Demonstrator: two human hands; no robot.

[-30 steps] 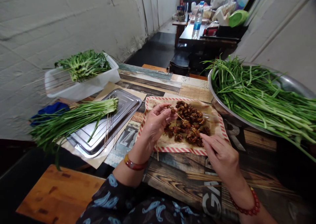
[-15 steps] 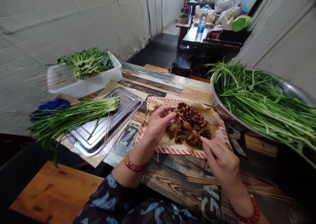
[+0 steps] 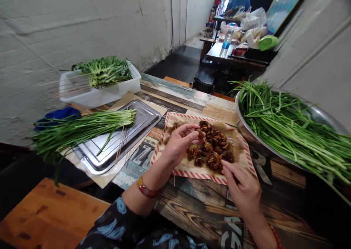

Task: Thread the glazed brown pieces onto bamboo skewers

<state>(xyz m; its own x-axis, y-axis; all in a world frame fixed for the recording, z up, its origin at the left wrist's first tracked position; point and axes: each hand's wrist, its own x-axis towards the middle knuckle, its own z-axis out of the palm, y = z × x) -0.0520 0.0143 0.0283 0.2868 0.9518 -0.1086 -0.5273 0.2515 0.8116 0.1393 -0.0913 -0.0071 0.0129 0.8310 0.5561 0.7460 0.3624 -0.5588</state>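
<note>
- Presently, a small brown glazed piece [image 3: 201,132] is held between thumb and fingers of the left hand [image 3: 177,144], just above the left side of the dark pile [image 3: 215,135].
- The right hand [image 3: 245,185] is closed in a narrow pinch at the pile's near right edge; a skewer is judged to be gripped there, though its length is lost against the food.
- Beneath both hands, the pile is carried by a red-striped liner [image 3: 189,173] on the worktop [image 3: 192,194].
- The piece could be split or dropped by too hard a squeeze, as its glaze looks slick.
- The left fingertips could be pricked by an unseen point pushed toward them.
- Beyond the right hand, greens [image 3: 296,132] overhang a steel bowl [image 3: 246,132]; stems could be snagged by an outward swing.
</note>
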